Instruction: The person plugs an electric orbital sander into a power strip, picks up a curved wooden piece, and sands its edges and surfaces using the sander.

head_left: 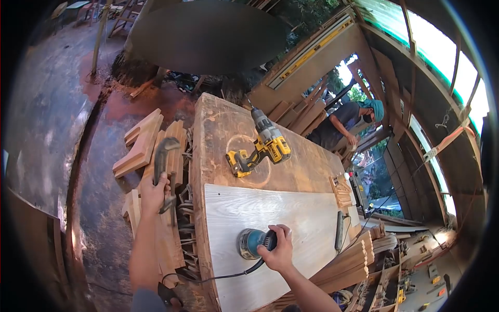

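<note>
My left hand (156, 193) is closed round a dark, curved C-shaped clamp (165, 151), held beside the bench's left edge above stacked wooden pieces (179, 156). My right hand (279, 249) grips the black end of a teal sander (251, 243), from which a black cord (228, 276) trails leftward. The sander rests on a pale, streaked wooden board (291, 216) lying on the workbench (213, 135). Beyond the board, a yellow-and-black cordless drill (267, 143) lies on the bench.
Angled wooden parts (140, 148) stand left of the bench. Grooved wooden mouldings (340, 268) lie at its right, near a tool-strewn shelf (423, 260). A black bar-like tool (339, 229) sits on the board's right side. Another person (338, 125) stoops beyond the bench.
</note>
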Demonstrator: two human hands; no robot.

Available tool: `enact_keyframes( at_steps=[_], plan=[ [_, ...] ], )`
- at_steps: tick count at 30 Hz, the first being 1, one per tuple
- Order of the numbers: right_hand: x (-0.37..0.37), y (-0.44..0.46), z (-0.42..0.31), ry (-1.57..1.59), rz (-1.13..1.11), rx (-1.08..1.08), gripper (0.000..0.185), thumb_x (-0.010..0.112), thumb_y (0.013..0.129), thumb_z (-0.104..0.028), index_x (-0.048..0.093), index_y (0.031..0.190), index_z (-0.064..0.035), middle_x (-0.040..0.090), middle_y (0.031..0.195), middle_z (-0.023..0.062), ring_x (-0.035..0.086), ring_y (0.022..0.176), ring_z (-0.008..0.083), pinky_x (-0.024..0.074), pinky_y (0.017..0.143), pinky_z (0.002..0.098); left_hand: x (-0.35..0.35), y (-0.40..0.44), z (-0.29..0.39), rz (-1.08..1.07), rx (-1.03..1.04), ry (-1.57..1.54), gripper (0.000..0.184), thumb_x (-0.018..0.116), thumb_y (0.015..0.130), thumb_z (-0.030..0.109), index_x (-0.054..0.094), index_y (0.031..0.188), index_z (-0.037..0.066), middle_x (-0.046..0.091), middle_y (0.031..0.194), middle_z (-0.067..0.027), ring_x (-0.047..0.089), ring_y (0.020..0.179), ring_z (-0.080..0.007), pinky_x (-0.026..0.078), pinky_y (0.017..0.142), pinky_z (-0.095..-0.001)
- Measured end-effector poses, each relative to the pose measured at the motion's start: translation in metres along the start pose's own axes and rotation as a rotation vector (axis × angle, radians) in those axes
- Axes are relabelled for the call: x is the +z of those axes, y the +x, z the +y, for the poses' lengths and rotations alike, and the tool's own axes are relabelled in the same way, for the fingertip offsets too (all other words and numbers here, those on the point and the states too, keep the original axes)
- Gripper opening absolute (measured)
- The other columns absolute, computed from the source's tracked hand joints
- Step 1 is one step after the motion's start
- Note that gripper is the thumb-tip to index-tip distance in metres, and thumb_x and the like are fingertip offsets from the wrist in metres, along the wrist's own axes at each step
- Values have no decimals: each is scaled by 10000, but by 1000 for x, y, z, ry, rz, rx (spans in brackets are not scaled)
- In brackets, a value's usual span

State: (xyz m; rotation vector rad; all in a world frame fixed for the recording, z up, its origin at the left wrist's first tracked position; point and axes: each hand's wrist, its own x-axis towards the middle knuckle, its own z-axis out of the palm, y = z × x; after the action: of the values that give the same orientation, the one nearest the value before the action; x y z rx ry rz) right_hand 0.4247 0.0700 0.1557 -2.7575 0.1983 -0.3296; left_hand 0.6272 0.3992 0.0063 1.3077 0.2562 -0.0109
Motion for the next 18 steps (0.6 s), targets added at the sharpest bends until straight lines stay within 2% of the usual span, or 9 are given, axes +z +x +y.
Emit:
enact_keyframes(
  at_steps=[2, 3, 5, 6, 8, 10, 14, 16, 18],
  plan=[
    [0, 3, 1, -4, -7, 14, 711, 835, 701, -316, 625, 1330, -60, 526, 1353, 260, 585, 1196, 442, 516, 1023, 510, 11, 18, -29, 216, 237, -108, 302, 699, 1063, 264, 726, 967, -21, 696, 799, -47, 626, 665, -116, 509, 624, -300],
    [0, 5, 3, -15, 10, -30, 715, 835, 696, -313, 621, 1327, -51, 536, 1336, 267, 582, 1197, 445, 514, 1022, 512, 13, 31, -42, 279, 371, -78, 381, 680, 1071, 342, 741, 1060, -34, 699, 811, -42, 650, 730, -137, 522, 698, -322],
    [0, 4, 10, -37, 2, -92, 727, 827, 686, -296, 606, 1325, -29, 563, 1295, 276, 573, 1204, 458, 504, 1034, 517, 6, 54, -45, 278, 298, 164, 478, 669, 1060, 434, 741, 1143, -31, 737, 863, -74, 688, 805, -173, 534, 758, -355],
    [0, 5, 8, -29, -12, -84, 722, 816, 691, -273, 597, 1334, -26, 568, 1293, 268, 565, 1216, 457, 494, 1046, 512, 10, 59, -40, 245, 185, 75, 574, 682, 1025, 519, 739, 1148, -39, 768, 911, -126, 718, 851, -219, 542, 800, -389],
    [-1, 5, 3, 29, -33, -47, 683, 789, 716, -235, 589, 1333, -19, 537, 1331, 256, 552, 1226, 439, 489, 1045, 509, 20, 81, -56, 348, 257, 355, 519, 720, 1002, 468, 740, 1168, -23, 758, 900, -207, 731, 881, -294, 546, 852, -430],
    [0, 5, 0, 3, -29, -70, 672, 773, 732, -234, 581, 1339, -19, 512, 1342, 246, 556, 1216, 426, 488, 1044, 508, 21, 90, -60, 313, 259, 241, 574, 736, 1001, 451, 716, 1290, -44, 776, 1178, -205, 726, 1110, -337, 515, 1003, -390],
    [-1, 3, -1, -13, -39, -39, 672, 765, 740, -239, 573, 1347, -23, 502, 1336, 239, 556, 1210, 415, 488, 1041, 501, 15, 108, -77, 248, 174, 136, 559, 741, 995, 483, 743, 1260, -9, 788, 1119, -208, 744, 1060, -336, 533, 962, -398],
    [-1, 4, -3, -27, -36, -45, 681, 765, 745, -245, 564, 1358, -28, 499, 1342, 233, 555, 1206, 410, 489, 1038, 499, 13, 110, -70, 261, 186, 337, 536, 737, 995, 508, 763, 1233, 29, 800, 1051, -192, 758, 1002, -293, 546, 910, -398],
    [-2, 5, -3, -27, -38, -42, 680, 765, 745, -240, 564, 1360, -29, 499, 1344, 235, 555, 1205, 410, 489, 1038, 499, 13, 104, -60, 262, 200, 368, 532, 733, 996, 521, 764, 1241, 49, 800, 1025, -189, 759, 981, -289, 549, 890, -401]
  ],
)
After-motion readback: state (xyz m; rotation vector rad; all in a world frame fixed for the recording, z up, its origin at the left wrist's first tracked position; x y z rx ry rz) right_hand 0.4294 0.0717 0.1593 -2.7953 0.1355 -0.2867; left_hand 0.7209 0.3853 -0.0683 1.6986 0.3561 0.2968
